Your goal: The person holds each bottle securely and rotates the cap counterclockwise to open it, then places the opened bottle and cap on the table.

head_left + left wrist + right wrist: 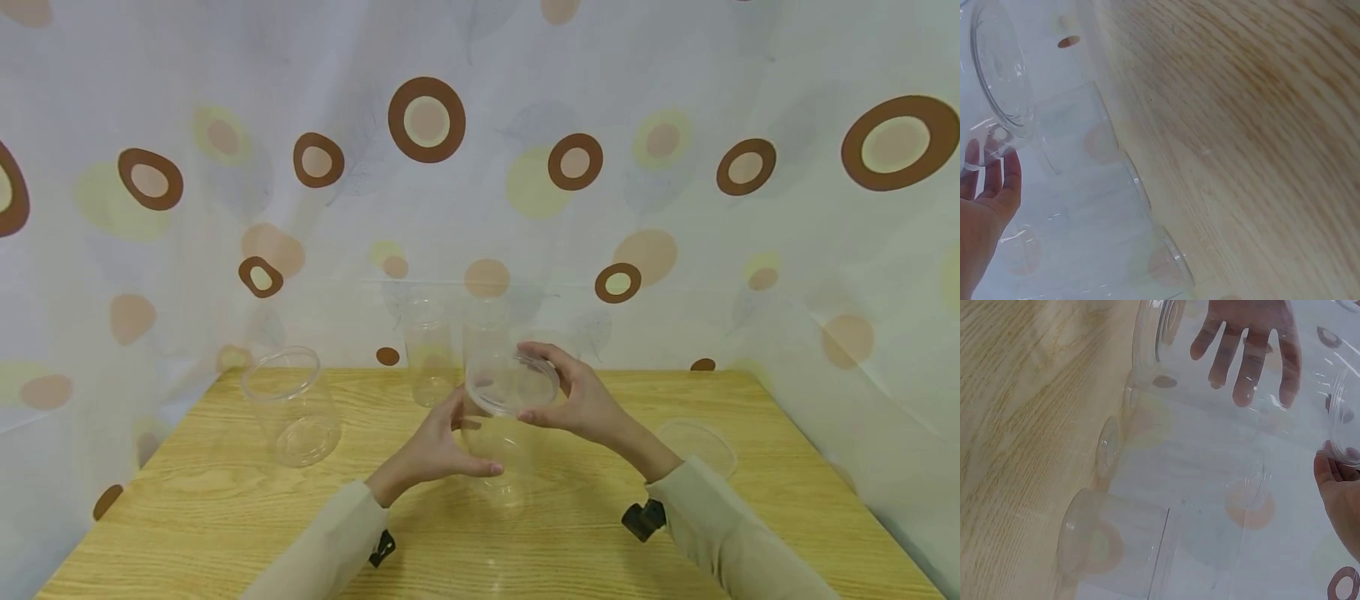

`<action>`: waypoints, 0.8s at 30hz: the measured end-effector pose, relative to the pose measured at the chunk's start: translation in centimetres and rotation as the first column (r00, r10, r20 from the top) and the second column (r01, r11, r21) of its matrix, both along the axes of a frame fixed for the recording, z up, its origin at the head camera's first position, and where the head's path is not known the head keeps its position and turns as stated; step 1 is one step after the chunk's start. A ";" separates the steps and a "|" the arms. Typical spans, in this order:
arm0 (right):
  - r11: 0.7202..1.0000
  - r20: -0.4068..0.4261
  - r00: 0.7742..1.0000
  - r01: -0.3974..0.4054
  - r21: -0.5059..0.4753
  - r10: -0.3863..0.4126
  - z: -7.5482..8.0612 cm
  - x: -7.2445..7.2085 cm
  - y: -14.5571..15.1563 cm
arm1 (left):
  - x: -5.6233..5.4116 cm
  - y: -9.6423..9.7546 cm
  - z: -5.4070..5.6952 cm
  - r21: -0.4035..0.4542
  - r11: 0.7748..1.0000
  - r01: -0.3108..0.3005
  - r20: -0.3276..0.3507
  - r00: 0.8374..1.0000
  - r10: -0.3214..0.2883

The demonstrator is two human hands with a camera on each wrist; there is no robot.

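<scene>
A: You have the round lid (512,387) at the mouth of the cylindrical clear plastic jar (513,442), around the middle of the scene. I'd call that pairing well along, though I can't tell whether the rim is seated all round.

B: Your left hand (431,450) grasps the jar's side, thumb near and fingers far. Your right hand (585,402) pinches the lid's edge from the right.

A: As for what's left, your wide jar (292,412) on the left stands with no lid visible on it, and 1 loose lid (699,443) lies to the right. I'd judge those 2 unpaired.

B: At the far side you have at least 2 slender clear jars (429,354); I can't tell if they're covered.

A: They stand just beyond your work, so see-through outlines overlap and edges get hard to read. Your right sleeve (731,533) is close to the loose lid on the wood-grain table (217,525); it could get nudged.

B: Behind everything, you've a patterned sheet (480,217), not blocking your hands.
</scene>
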State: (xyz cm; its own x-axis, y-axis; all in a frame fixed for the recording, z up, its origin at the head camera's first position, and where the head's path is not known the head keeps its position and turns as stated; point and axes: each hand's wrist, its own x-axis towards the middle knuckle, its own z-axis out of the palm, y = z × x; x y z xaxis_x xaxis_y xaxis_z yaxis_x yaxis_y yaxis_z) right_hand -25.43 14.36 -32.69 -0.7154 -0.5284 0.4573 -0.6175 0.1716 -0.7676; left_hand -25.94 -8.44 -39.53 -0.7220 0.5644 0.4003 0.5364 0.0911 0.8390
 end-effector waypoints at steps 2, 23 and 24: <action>1.000 0.003 1.000 -0.020 -0.012 0.020 -0.2 -0.2 0.1 | -0.1 0.0 0.0 -0.001 1.000 0.007 -0.007 1.000 -0.007; 0.998 0.084 0.995 0.052 0.022 -0.054 -0.3 0.7 -0.4 | 1.3 0.4 1.0 0.039 0.999 -0.009 0.016 1.000 0.009; 0.997 0.080 0.994 0.069 0.023 -0.071 -0.3 0.7 -0.5 | 1.1 0.4 0.7 0.033 0.999 -0.012 0.015 1.000 0.012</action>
State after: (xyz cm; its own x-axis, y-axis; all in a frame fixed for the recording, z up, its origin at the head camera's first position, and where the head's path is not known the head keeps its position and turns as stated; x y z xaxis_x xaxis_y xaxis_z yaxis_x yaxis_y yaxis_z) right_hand -24.71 13.84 -33.03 -0.7850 -0.4846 0.3858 -0.5394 0.2284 -0.8105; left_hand -24.81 -8.08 -38.79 -0.7346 0.5422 0.4080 0.5230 0.0693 0.8495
